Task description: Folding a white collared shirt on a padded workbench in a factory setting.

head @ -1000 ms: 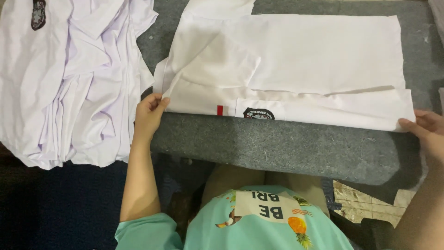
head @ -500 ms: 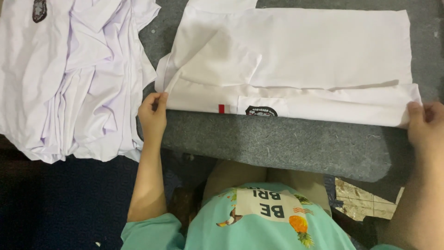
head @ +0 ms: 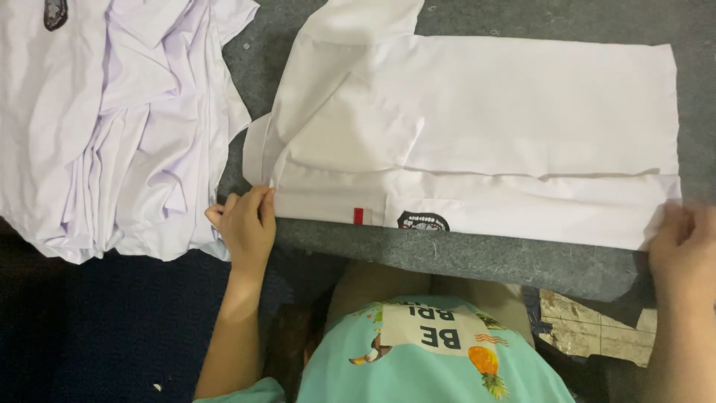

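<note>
Here, nearest me, the left hand [head: 246, 227] pinches the near left corner of the folded white shirt [head: 477, 142] between thumb and fingers, while the right hand [head: 682, 250], fingers curled together, grips the near right corner. Since a second ago both hands have slid slightly right, and the shirt's near edge now looks taut and straighter. The shirt lies flat on a grey felt-covered table [head: 462, 254]. Further left sits a heap of rumpled white shirts [head: 112, 127]. Dark floor lies below.

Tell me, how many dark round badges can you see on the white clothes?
2: one badge on the folded shirt's near edge, between the hands; another at the top left on the rumpled pile. More may be hidden in the folds.
</note>
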